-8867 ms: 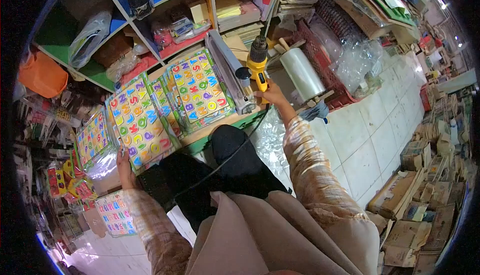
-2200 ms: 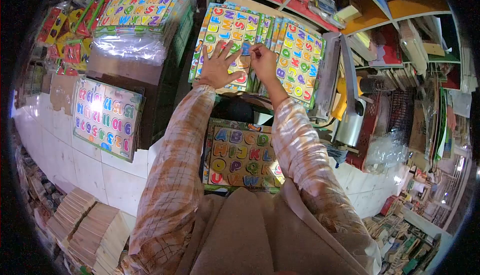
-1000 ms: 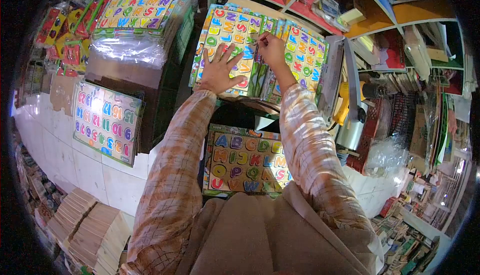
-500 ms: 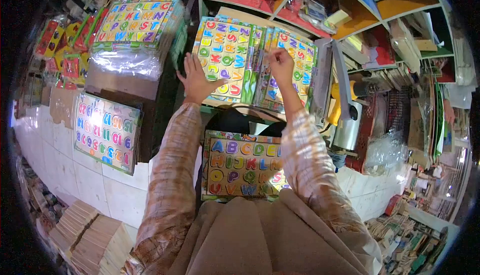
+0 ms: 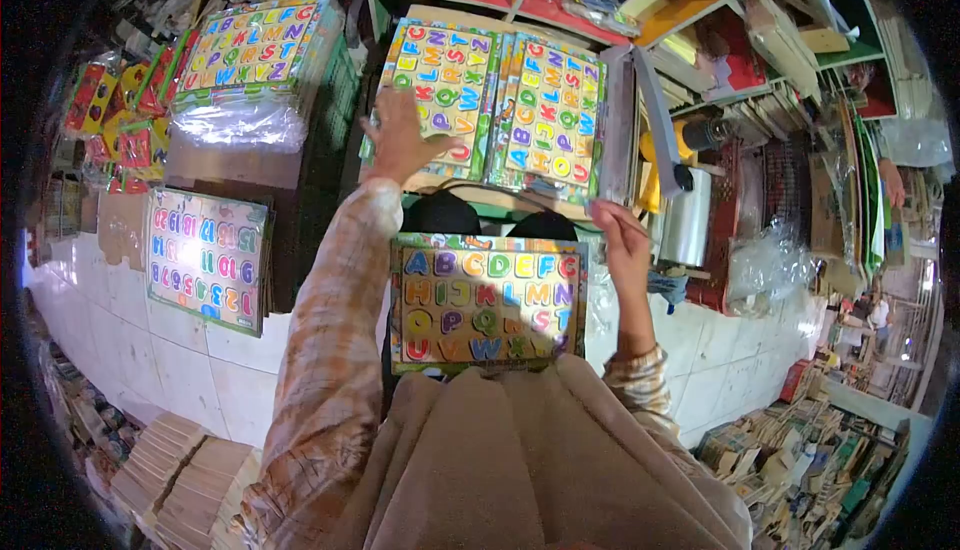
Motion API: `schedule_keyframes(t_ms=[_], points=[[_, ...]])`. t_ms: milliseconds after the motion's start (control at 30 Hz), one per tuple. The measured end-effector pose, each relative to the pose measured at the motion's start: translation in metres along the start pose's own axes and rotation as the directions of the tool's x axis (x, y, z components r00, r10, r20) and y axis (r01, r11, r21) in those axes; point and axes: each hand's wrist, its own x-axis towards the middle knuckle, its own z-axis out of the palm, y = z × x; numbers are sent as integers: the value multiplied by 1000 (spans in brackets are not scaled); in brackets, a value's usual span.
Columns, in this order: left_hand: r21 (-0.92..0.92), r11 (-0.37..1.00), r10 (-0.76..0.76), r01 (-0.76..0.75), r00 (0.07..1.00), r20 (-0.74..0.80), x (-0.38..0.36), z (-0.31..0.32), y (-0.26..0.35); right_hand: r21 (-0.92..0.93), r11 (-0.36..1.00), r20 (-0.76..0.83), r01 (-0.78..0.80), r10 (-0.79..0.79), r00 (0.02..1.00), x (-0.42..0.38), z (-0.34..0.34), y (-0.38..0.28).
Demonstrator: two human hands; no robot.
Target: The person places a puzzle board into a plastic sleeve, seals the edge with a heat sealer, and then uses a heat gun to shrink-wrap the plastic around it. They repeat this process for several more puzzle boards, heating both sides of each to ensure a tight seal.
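we seem to be partway through arranging or checking the alphabet boards — our left hand (image 5: pixel 400 138) is spread, fingers apart, at the left board (image 5: pixel 458 90) on the bench (image 5: pixel 430 180); contact is unclear. our right hand (image 5: pixel 627 250) is off by the bench's near edge, fingers drawn close, and we can't tell whether they pinch anything. the right board (image 5: pixel 550 115) lies beside the left one, the lap board (image 5: pixel 487 300) across our thighs. the next move calls for a light, flat palm — and square edges.
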Motion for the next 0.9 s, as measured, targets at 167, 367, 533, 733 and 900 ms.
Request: schedule_keyframes(t_ms=[167,367,533,733,900], points=[[-415,842,527,-345,694,491,-93,-41,95,-6,995,-156,-98,96,983,-74,-63,26],[-423,904,349,-63,680,645,-102,-80,97,-18,994,-285,-108,98,954,-106,-85,18],[-613,764,11,201,946,323,-15,-94,14,48,993,-281,-110,119,952,-110,-94,21],[-326,940,39,-95,984,-173,102,-36,-88,35,990,-219,-134,139,966,-98,-75,21],[-257,939,-255,229,964,-74,112,25,-104,0,990,-166,-141,139,976,-86,-64,23]])
